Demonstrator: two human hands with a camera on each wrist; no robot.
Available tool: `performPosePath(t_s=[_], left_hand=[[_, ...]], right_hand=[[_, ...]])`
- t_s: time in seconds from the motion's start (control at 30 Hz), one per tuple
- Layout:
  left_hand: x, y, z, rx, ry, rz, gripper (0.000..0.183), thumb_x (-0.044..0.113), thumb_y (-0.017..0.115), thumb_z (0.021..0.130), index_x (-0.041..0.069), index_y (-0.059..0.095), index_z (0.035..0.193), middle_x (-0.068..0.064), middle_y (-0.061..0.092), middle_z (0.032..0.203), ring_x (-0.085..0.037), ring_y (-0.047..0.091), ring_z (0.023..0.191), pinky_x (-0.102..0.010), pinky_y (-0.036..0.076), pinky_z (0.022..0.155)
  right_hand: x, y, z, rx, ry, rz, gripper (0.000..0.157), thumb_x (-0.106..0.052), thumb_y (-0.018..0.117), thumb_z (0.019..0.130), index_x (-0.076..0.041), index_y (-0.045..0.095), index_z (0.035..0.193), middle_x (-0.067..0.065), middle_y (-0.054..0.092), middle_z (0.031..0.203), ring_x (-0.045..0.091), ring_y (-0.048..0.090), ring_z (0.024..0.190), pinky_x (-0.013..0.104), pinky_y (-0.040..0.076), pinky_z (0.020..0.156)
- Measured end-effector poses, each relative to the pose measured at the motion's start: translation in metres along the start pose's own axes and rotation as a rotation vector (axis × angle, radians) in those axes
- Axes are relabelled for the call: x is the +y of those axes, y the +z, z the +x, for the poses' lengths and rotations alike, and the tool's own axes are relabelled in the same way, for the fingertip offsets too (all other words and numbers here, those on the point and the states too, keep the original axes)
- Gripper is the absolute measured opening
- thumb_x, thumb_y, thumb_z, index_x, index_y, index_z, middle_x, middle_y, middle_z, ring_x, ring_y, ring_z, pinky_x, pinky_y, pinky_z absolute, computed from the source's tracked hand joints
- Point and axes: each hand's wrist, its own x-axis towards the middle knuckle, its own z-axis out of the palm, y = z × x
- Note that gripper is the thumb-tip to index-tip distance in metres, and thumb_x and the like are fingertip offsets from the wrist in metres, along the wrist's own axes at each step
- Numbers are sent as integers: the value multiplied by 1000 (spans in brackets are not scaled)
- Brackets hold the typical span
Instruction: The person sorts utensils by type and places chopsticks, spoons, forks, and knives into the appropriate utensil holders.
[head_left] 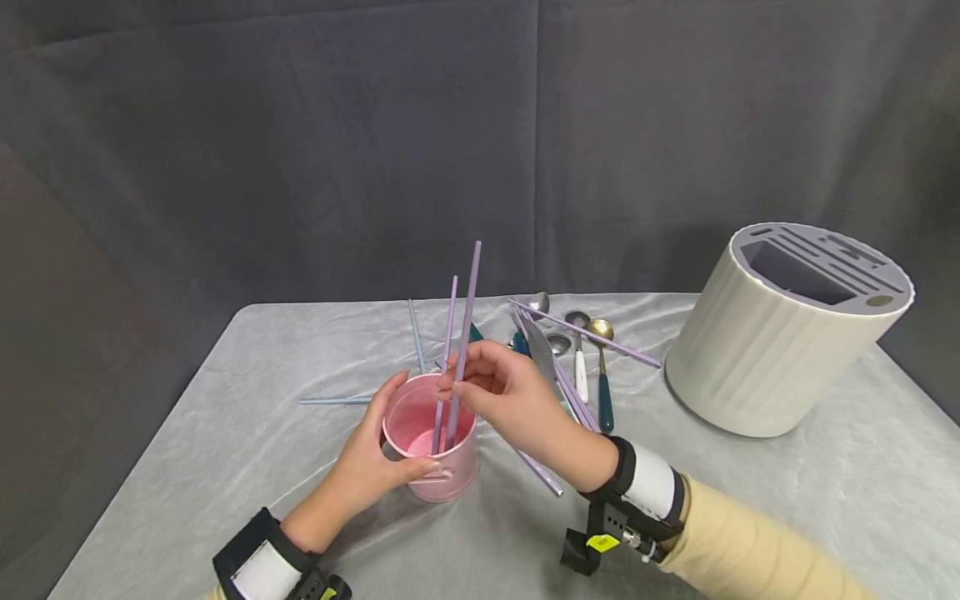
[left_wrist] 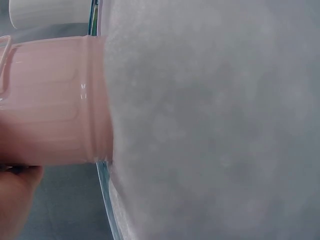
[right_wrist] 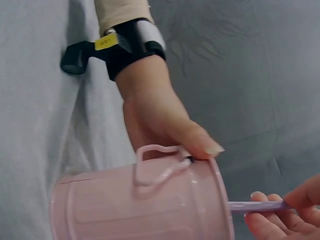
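My left hand (head_left: 367,457) grips a small pink bucket (head_left: 459,477) by its side, with the thumb near the little handle at its front. The bucket stands upright on the cloth. Between thumb and fingers, my right hand (head_left: 521,404) pinches a purple chopstick (head_left: 471,292), its lower end inside the bucket. A second purple chopstick (head_left: 451,321) slants up from the bucket beside it; whether my fingers touch that one I cannot tell. In the right wrist view, the left hand (right_wrist: 155,107) reaches round the bucket's rim, and the right fingers hold the chopstick (right_wrist: 257,206) at the mouth.
Right of the bucket lies a loose pile: a knife (head_left: 538,348), more purple chopsticks (head_left: 624,347), a gold spoon with a green handle (head_left: 603,367), and a white-handled spoon (head_left: 581,375). Light blue chopsticks (head_left: 416,333) lie behind left. A white ribbed utensil holder (head_left: 765,358) stands far right.
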Motion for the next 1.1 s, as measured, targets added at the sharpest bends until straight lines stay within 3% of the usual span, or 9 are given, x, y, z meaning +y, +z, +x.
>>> performPosePath(t_s=[0.17,0.33,0.6,0.87,1.1], left_hand=[[3,1,0,-10,-19,-1,102,19,87,72,3,23,150,-22,44,141,-39,45,125,-58,38,100],[3,1,0,-16,-18,6,103,29,87,73,3,23,150,-23,41,143,-40,43,127,-59,37,100],[3,2,-2,-10,-33,-5,102,20,87,72,3,23,150,-23,44,140,-39,44,125,-58,39,99],[1,3,-4,18,-18,-12,104,10,88,67,0,24,149,-22,49,135,-36,47,122,-53,40,99],[2,2,-1,14,-24,-28,100,6,85,69,1,25,149,-23,46,138,-39,45,124,-60,36,101]], right_hand=[[8,4,-4,-47,14,-14,30,12,53,90,13,47,120,26,65,99,35,68,92,35,55,83],[15,7,-7,-74,-1,-44,28,14,53,89,15,47,117,28,64,99,39,67,93,33,54,84],[15,5,-9,-31,9,-136,33,10,60,89,13,51,120,23,67,105,34,66,98,30,53,85],[17,-19,-16,37,27,-175,47,11,59,89,15,43,133,27,62,114,37,62,106,33,51,89],[32,-46,-29,75,74,-353,32,7,61,89,13,56,120,19,67,102,31,65,96,35,53,84]])
